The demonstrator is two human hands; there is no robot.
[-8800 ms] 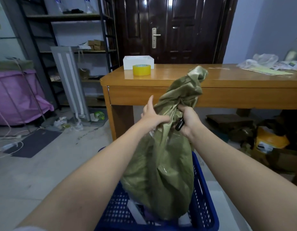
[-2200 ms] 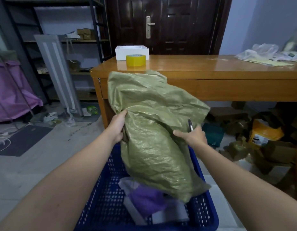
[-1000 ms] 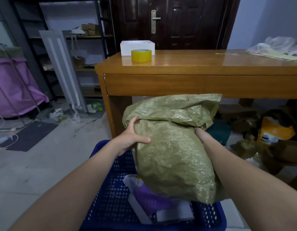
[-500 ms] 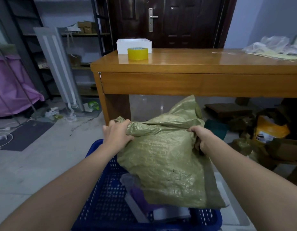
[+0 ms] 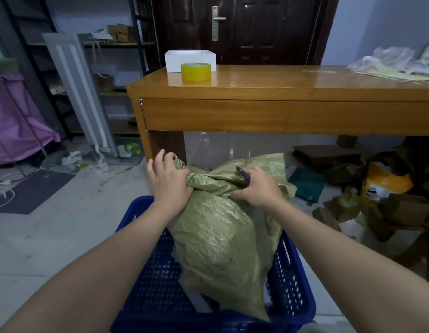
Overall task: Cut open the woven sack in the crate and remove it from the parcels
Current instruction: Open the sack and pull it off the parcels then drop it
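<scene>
Wooden table [image 5: 256, 116] behind, both hands bunching sack [image 5: 220, 236] over crate [image 5: 290, 284]

A glossy wooden table [image 5: 268, 90] spans the room, with a dark panelled door [image 5: 244, 27] in the wall behind it and a pale bluish wall [image 5: 377, 25] to that door's right. Left of the table stand black metal shelves [image 5: 117, 44], 1 grey panel [image 5: 74, 92] leaning on them, and a pink fabric cover [image 5: 14, 121]. Under the table, right of its leg, cardboard boxes [image 5: 401, 207] clutter the light tiled floor [image 5: 52, 236].
</scene>
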